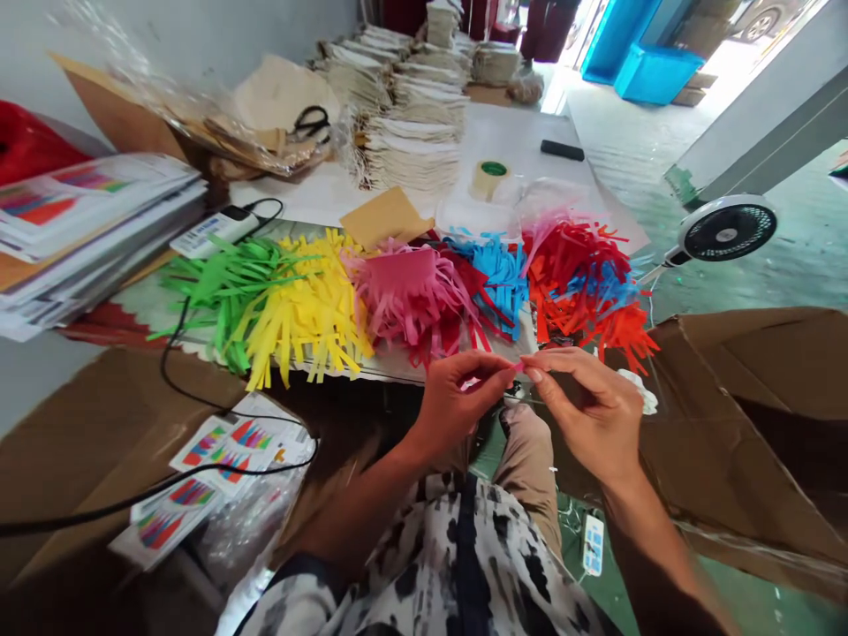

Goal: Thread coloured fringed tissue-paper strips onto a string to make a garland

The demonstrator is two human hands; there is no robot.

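In the head view, the left hand and the right hand met in front of the person's body, just past the near edge of the bench. Each had its thumb and forefinger pressed together on a small pink strip — the fingertips nearly touched, and only a little of the strip showed between them.

Behind the hands, fringed strips lay in a row along the bench, several hanging over its edge. From left to right came a green bundle, a yellow bundle, a pink bundle with darker red strips beside it, a blue bundle, and a red bundle mixed with pink, blue and orange-red.

Farther back stood stacks of pale, cream-edged pieces, with a roll of tape and a dark bar to their right. Black-handled scissors lay left of the stacks, among clear plastic and brown paper. A pile of printed sheets rose at the far left, and printed cards with colourful fringes lay lower down — a black cable crossed over them. To the right were a white fan and an open cardboard box.
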